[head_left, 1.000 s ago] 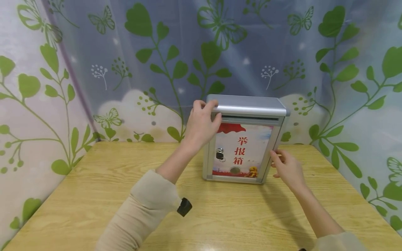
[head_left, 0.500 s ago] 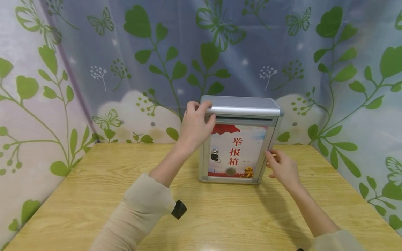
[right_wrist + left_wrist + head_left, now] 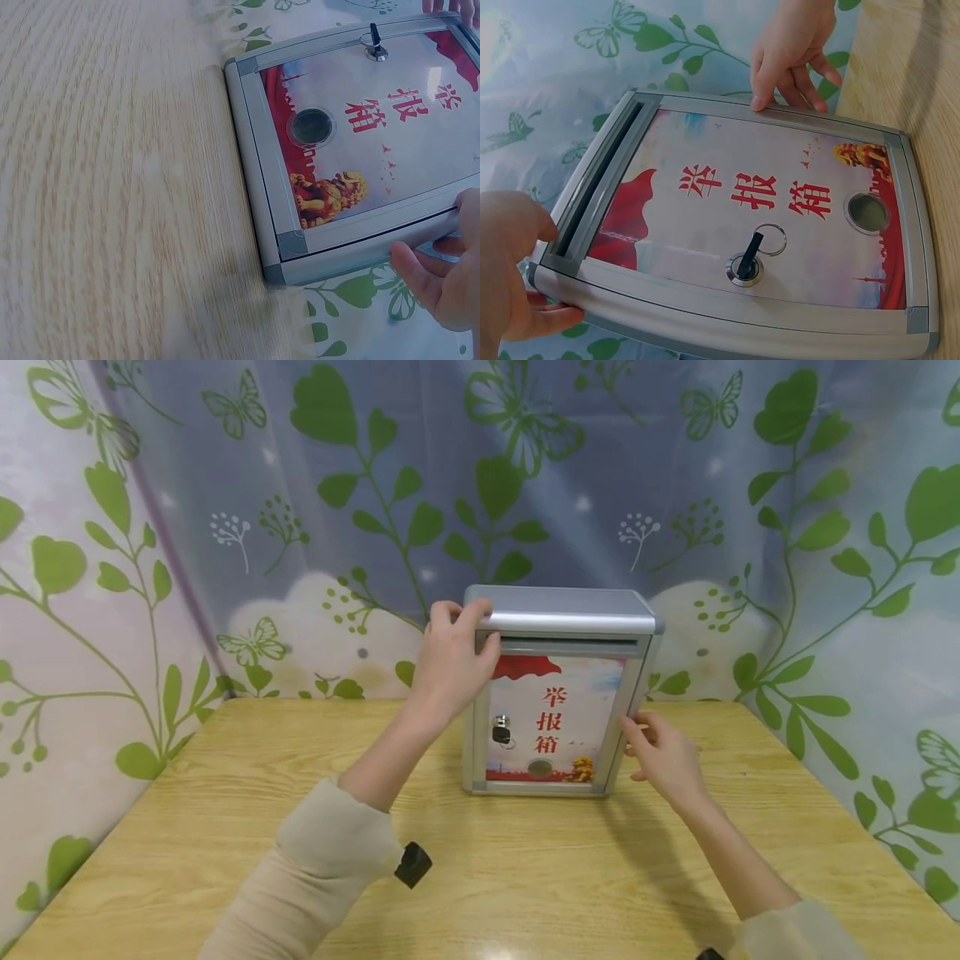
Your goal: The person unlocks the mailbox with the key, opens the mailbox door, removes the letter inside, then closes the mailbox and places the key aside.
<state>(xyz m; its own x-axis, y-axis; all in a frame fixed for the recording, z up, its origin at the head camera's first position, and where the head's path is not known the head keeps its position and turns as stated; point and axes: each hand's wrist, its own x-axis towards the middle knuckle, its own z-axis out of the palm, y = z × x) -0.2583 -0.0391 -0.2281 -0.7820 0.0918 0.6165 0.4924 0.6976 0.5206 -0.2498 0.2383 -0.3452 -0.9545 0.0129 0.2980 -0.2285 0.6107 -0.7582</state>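
Observation:
A silver metal suggestion box (image 3: 570, 710) stands upright on the wooden table, with red Chinese characters on its white front panel. A narrow slot (image 3: 570, 642) runs below its top cover. The lock at the front's left side holds a black key (image 3: 750, 255) with a ring. My left hand (image 3: 456, 652) grips the box's upper left corner, thumb at the front and fingers over the top. Lower down on the opposite side, my right hand (image 3: 663, 756) holds the right edge between thumb and fingers; part of those fingers is hidden behind the side in the head view.
The light wooden table (image 3: 315, 752) spreads around the box. Behind it hangs a patterned curtain (image 3: 420, 460) with green leaves and butterflies. A black strap end (image 3: 413, 865) sticks out from my left sleeve.
The box has slid to the left across the table, and both hands have moved along with it, keeping their hold. The key stays in the lock.

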